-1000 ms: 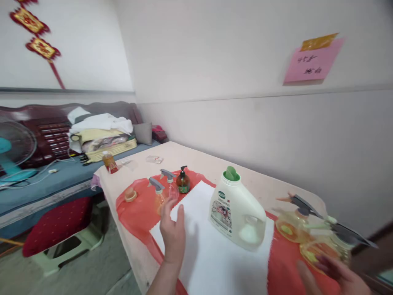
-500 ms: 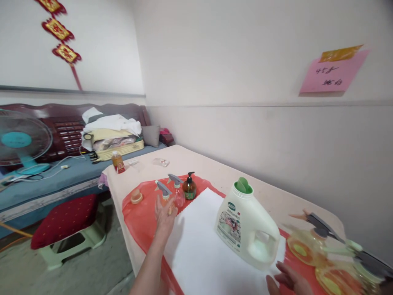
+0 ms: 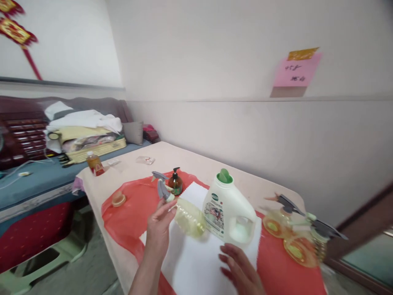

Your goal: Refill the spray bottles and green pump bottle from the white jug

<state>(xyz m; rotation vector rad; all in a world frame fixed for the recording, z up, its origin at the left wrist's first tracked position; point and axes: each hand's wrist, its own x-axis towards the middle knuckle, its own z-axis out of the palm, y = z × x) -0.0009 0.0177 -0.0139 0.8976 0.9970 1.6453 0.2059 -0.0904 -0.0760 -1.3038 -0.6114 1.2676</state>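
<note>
My left hand (image 3: 159, 221) is closed round the neck of a see-through, yellowish spray bottle (image 3: 188, 217) with a grey trigger head. The bottle is tipped over, its base toward the right, above the white sheet (image 3: 193, 262). With fingers apart, my right hand (image 3: 238, 264) holds nothing and hovers by the lower front of a pale green detergent jug (image 3: 231, 213). The jug stands upright, a green piece in its mouth. Behind my left hand are an amber pump bottle (image 3: 175, 183) and the grey trigger head of another spray bottle (image 3: 159, 176), its body partly hidden.
Two yellowish spray bottles (image 3: 278, 221) are at the right on the red plastic sheet (image 3: 125, 223). A round cap (image 3: 118, 199) lies at the left. A bottle of amber liquid (image 3: 95, 164) stands by the table's left edge; a red-topped stool (image 3: 39, 229) is beside the table.
My left hand has lifted the spray bottle off the red sheet and brought it right, tilted. My right hand has moved in toward the jug's front. The view has turned right.
</note>
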